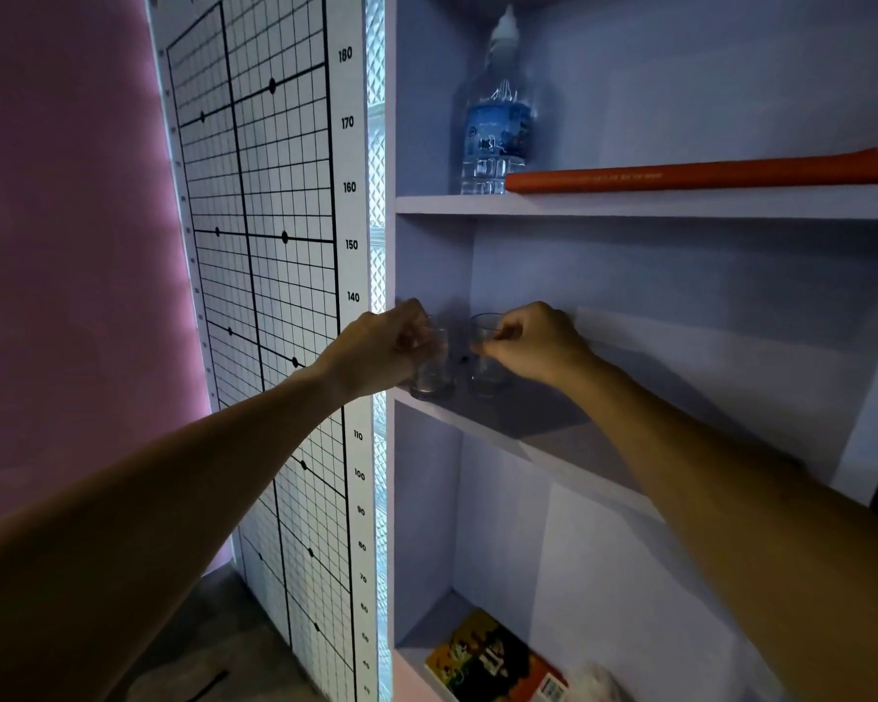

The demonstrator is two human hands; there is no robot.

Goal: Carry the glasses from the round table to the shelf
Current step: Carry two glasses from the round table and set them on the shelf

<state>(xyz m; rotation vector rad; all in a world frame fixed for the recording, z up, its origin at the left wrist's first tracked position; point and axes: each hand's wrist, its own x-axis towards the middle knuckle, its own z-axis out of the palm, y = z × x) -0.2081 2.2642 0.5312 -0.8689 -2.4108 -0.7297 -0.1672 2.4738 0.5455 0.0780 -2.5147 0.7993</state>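
Mid-frame, I see my left hand (384, 347) gripping a clear glass (433, 364) by its side; my right hand (530, 344) pinches 2nd glass (485, 354) at rim. Both sit on middle shelf (543, 438), w/ glasses between the hands.

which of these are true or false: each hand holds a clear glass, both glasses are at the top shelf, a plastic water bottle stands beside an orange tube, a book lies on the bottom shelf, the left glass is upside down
1. Each hand holds a clear glass. True: the left hand grips the left clear glass, and the right hand pinches the right clear glass.
2. Both glasses are at the top shelf. False: they are at the middle shelf board.
3. A clear plastic water bottle stands beside an orange tube. True.
4. A colourful book lies on the bottom shelf. True.
5. The left glass is upside down. False: it is upright.
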